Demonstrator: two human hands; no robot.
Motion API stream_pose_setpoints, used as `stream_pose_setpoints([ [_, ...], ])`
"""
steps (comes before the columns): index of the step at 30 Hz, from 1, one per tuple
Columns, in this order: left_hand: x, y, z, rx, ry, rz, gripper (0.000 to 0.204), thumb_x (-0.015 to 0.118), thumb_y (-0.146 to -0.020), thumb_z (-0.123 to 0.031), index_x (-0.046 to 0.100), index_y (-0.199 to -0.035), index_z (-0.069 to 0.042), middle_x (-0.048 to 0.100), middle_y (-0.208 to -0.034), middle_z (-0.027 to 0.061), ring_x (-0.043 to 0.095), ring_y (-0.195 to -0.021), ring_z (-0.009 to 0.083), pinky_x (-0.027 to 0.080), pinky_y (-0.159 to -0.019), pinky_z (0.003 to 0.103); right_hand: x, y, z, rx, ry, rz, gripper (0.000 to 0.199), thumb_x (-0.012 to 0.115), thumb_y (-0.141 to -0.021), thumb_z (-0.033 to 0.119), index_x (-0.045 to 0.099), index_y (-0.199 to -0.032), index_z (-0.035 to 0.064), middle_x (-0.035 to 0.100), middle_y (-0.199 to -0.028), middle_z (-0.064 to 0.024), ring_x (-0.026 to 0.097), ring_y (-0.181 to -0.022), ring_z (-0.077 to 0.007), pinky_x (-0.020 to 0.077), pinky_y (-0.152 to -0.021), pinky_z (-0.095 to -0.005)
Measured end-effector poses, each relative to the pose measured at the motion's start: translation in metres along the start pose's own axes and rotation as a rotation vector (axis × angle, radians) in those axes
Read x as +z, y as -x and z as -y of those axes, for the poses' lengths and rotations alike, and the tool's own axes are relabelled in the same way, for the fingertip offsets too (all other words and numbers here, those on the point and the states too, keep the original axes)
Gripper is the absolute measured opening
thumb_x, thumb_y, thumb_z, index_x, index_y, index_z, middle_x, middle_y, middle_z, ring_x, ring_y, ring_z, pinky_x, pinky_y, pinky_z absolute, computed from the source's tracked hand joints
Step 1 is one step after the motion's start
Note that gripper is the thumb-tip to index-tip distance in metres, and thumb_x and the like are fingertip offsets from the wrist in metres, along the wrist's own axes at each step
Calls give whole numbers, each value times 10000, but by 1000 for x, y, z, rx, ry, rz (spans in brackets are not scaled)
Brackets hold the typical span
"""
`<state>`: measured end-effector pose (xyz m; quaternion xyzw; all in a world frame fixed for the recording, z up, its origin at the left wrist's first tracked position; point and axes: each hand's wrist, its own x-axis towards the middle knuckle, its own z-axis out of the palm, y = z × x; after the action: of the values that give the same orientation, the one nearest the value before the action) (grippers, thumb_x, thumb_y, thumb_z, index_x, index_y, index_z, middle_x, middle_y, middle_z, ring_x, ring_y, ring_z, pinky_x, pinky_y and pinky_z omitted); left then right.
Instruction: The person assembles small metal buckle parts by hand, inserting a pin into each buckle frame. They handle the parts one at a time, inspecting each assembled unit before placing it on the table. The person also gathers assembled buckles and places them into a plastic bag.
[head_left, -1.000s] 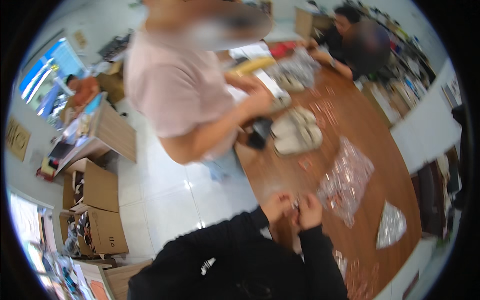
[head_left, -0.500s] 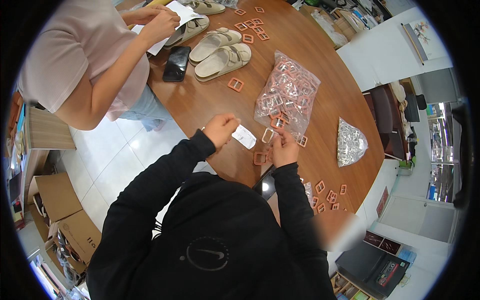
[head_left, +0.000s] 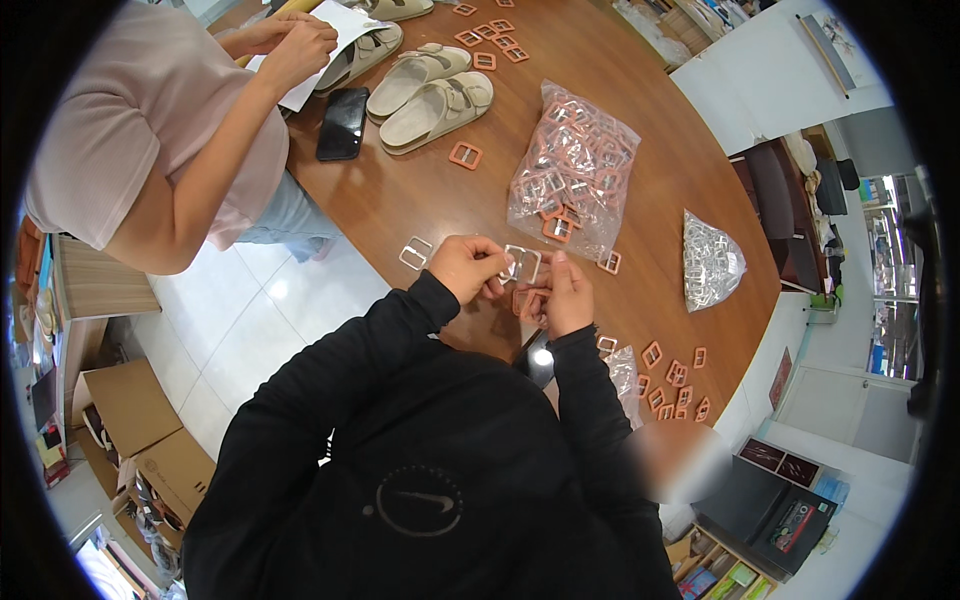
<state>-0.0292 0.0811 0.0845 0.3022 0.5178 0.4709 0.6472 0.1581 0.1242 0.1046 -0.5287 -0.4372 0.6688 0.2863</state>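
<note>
Silver buckle [head_left: 521, 264] held up between both hands, near side of wooden table [head_left: 656, 225].
Head view: left hand [head_left: 467, 269] fingers pinch its left side, right hand [head_left: 567, 295] fingers narrow on its right; loose pale buckle [head_left: 416, 253] to the left, bag of orange buckles [head_left: 578, 165] farther off, bag of silver buckles [head_left: 712, 265] right.

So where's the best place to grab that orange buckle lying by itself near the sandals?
Pinch the orange buckle by two opposite outer edges of its frame, probably from above and the near side: it lies flat, an open frame with a crossbar, and the nearest cream sandal lies apart, to its left.
</note>
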Motion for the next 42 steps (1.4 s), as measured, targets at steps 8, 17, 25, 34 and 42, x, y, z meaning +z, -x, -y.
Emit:
stream_pose_setpoints([
  [8,-31,7,15,-30,139,-160,157,643,-927,-151,629,-911,4,672,-830,88,670,-664,150,513,-541,254,-21,-48,-39,-63,166,-113,274,442,-874,-77,573,-1115,-88,651,-955,-136,683,-782,-195,555,-666,-287],
  [17,-39,15,38,1,-85,-206,160,672,-894,-142,616,-843,0,639,-723,42,591,-574,109,478,-503,252,-35,-96,-14,-230,261,-190,302,510,-862,-82,587,-1154,-70,662,-1031,-147,678,-854,-207,554,-721,-289],
  [25,-20,12,16,64,74,-99,116,571,-834,17,592,-948,11,643,-775,73,588,-622,130,504,-593,272,9,-40,7,-175,-154,72,311,499,-877,-76,543,-1185,-75,637,-1022,-155,669,-840,-226,558,-778,-325],
  [34,2,12,-13,-233,361,143,131,521,-952,-85,565,-1061,-29,620,-758,46,558,-647,89,424,-557,223,13,-4,15,-213,-40,-8,269,509,-889,-63,563,-1153,-79,643,-1015,-151,668,-846,-192,559,-759,-296],
  [42,6,5,-16,133,-177,128,272,538,-998,-260,610,-882,-25,573,-673,-6,511,-600,66,422,-566,230,-3,1,33,72,-296,222,209,591,-937,88,613,-1098,-43,659,-929,-108,638,-704,-158,561,-666,-284],
])
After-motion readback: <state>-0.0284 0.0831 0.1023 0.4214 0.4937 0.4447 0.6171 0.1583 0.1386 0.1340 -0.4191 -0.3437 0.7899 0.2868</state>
